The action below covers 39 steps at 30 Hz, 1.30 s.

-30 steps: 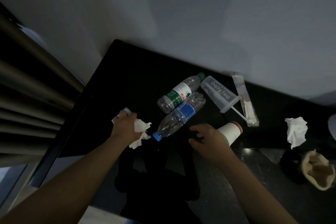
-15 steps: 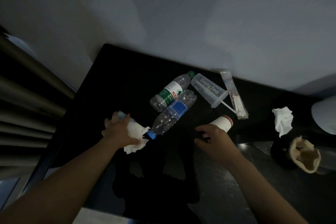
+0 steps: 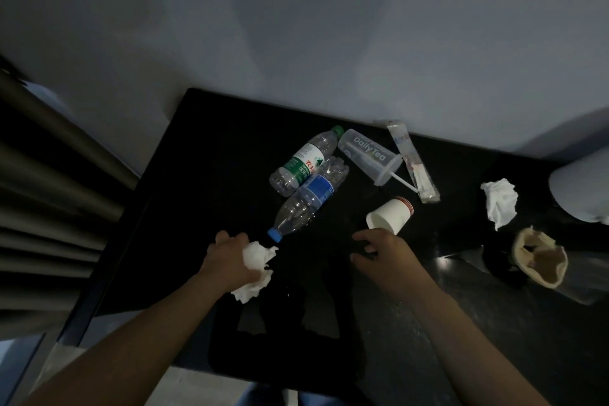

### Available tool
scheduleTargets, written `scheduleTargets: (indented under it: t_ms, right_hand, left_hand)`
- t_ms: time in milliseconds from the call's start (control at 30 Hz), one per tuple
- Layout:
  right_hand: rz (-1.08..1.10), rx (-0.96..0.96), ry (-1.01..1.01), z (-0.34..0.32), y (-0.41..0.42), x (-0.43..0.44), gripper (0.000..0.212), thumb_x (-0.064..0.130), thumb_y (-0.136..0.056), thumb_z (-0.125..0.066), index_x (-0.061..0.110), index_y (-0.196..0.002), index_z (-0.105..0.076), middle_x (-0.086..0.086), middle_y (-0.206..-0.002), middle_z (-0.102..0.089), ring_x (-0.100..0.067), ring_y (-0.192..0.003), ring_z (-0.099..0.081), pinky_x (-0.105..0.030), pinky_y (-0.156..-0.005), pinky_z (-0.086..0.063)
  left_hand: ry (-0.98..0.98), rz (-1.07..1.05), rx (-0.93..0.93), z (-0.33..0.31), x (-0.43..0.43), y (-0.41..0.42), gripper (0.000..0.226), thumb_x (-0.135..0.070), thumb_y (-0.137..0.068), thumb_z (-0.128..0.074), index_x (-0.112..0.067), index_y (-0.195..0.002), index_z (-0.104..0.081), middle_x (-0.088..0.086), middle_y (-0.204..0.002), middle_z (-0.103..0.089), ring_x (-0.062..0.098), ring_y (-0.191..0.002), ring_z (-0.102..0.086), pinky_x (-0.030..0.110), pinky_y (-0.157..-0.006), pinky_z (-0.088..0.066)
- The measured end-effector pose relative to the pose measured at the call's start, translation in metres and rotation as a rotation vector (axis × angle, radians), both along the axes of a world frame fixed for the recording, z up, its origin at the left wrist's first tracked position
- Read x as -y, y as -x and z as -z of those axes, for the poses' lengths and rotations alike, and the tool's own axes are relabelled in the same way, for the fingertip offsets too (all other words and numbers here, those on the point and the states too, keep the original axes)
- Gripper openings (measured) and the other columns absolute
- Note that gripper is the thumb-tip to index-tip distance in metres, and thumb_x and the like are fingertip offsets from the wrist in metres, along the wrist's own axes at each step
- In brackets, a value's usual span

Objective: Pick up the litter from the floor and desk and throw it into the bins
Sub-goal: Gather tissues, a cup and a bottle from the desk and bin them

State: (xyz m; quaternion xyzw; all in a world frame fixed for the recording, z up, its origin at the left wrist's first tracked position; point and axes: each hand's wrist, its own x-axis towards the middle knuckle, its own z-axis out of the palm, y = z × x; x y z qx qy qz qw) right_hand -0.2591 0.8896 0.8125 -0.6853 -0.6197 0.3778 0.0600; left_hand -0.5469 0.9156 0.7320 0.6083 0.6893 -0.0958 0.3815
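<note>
On the black surface (image 3: 204,175), the left grip (image 3: 230,257) is clenched round a crumpled tissue (image 3: 257,257), beside a blue-capped bottle (image 3: 309,204). The right grip (image 3: 382,252) hovers loosely curled, empty (just beside a tipped paper cup (image 3: 390,216)). A second tissue wad (image 3: 499,203) lies farther right.

- The bare left forearm (image 3: 138,339) runs from 7 o'clock up toward 1 o'clock.
- The left hand (image 3: 227,257) is knuckles up, its fingers curled tight round a crumpled tissue (image 3: 258,255).
- The bare right forearm (image 3: 461,330) runs from 5 o'clock toward 11 o'clock.
- The right hand (image 3: 384,252) is palm down with its fingers loosely bent, gripping nothing.
</note>
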Motion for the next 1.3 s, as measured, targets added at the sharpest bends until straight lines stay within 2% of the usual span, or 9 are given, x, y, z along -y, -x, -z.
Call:
scheduleTargets:
  t_ms: [133, 267, 467, 600, 667, 833, 1067, 1167, 1300]
  right_hand:
    - [0.052, -0.028, -0.021, 0.001, -0.012, 0.010, 0.042, 0.026, -0.086, -0.068, 0.026, -0.127, -0.057, 0.009, -0.113, -0.054, -0.003, -0.098, -0.055, -0.010, -0.075, -0.040]
    - [0.114, -0.049, -0.028, 0.003, -0.028, 0.018, 0.041, 0.026, -0.085, -0.068, 0.027, -0.125, -0.058, 0.011, -0.114, -0.050, -0.003, -0.096, -0.055, -0.010, -0.070, -0.041]
    - [0.237, -0.091, -0.037, 0.002, -0.064, 0.034, 0.041, 0.025, -0.086, -0.067, 0.025, -0.126, -0.058, 0.008, -0.121, -0.052, -0.004, -0.100, -0.055, -0.010, -0.072, -0.042]
    - [0.321, -0.099, -0.013, 0.004, -0.096, 0.047, 0.040, 0.026, -0.087, -0.067, 0.026, -0.126, -0.057, 0.005, -0.121, -0.056, -0.004, -0.100, -0.056, -0.007, -0.069, -0.040]
    - [0.380, -0.102, -0.009, 0.005, -0.110, 0.053, 0.040, 0.025, -0.086, -0.067, 0.025, -0.125, -0.058, 0.003, -0.119, -0.057, -0.004, -0.099, -0.056, -0.005, -0.067, -0.039]
    - [0.471, -0.088, -0.026, 0.010, -0.138, 0.057, 0.039, 0.025, -0.084, -0.069, 0.023, -0.123, -0.061, 0.003, -0.112, -0.058, -0.004, -0.093, -0.055, 0.000, -0.060, -0.038]
    - [0.551, -0.114, -0.034, 0.017, -0.161, 0.061, 0.039, 0.024, -0.084, -0.069, 0.023, -0.123, -0.061, 0.002, -0.117, -0.060, -0.007, -0.097, -0.059, -0.004, -0.066, -0.038]
    - [0.552, -0.104, -0.012, 0.017, -0.167, 0.064, 0.039, 0.025, -0.086, -0.068, 0.024, -0.124, -0.060, 0.005, -0.122, -0.058, -0.004, -0.097, -0.057, -0.010, -0.073, -0.040]
    - [0.545, -0.087, 0.005, 0.020, -0.172, 0.064, 0.040, 0.025, -0.086, -0.067, 0.022, -0.125, -0.059, 0.005, -0.124, -0.058, -0.002, -0.094, -0.054, -0.003, -0.068, -0.036]
  left_hand:
    - [-0.009, 0.052, 0.040, -0.016, 0.002, -0.020, 0.066, -0.054, -0.063, -0.073, -0.022, -0.113, -0.045, 0.003, -0.117, -0.033, 0.020, -0.105, -0.049, 0.034, -0.090, -0.051]
    - [-0.024, 0.133, 0.069, -0.031, -0.006, -0.045, 0.067, -0.054, -0.067, -0.070, -0.027, -0.122, -0.043, 0.002, -0.118, -0.037, 0.017, -0.109, -0.048, 0.029, -0.088, -0.050]
    - [-0.056, 0.184, 0.118, -0.058, -0.030, -0.109, 0.087, -0.050, -0.069, -0.076, -0.020, -0.139, -0.034, 0.009, -0.143, -0.029, 0.025, -0.128, -0.039, 0.035, -0.101, -0.041]
    - [-0.101, 0.245, 0.088, -0.068, -0.051, -0.161, 0.076, -0.051, -0.068, -0.076, -0.017, -0.127, -0.043, 0.010, -0.132, -0.042, 0.025, -0.117, -0.046, 0.032, -0.089, -0.041]
    - [-0.087, 0.257, 0.109, -0.070, -0.059, -0.187, 0.075, -0.050, -0.068, -0.076, -0.017, -0.127, -0.042, 0.010, -0.130, -0.042, 0.026, -0.115, -0.048, 0.036, -0.091, -0.044]
    - [-0.113, 0.327, 0.074, -0.066, -0.076, -0.243, 0.082, -0.054, -0.064, -0.076, -0.019, -0.130, -0.041, 0.010, -0.129, -0.041, 0.028, -0.117, -0.047, 0.040, -0.097, -0.044]
    - [-0.103, 0.391, -0.030, -0.044, -0.083, -0.287, 0.086, -0.060, -0.064, -0.074, -0.019, -0.130, -0.039, 0.010, -0.132, -0.036, 0.030, -0.122, -0.039, 0.036, -0.093, -0.040]
    - [-0.051, 0.350, -0.064, -0.031, -0.078, -0.297, 0.089, -0.056, -0.064, -0.075, -0.018, -0.134, -0.034, 0.010, -0.134, -0.036, 0.031, -0.124, -0.038, 0.039, -0.095, -0.042]
    - [-0.017, 0.270, -0.039, -0.020, -0.073, -0.296, 0.088, -0.050, -0.062, -0.077, -0.016, -0.132, -0.036, 0.010, -0.130, -0.045, 0.030, -0.120, -0.047, 0.040, -0.095, -0.046]
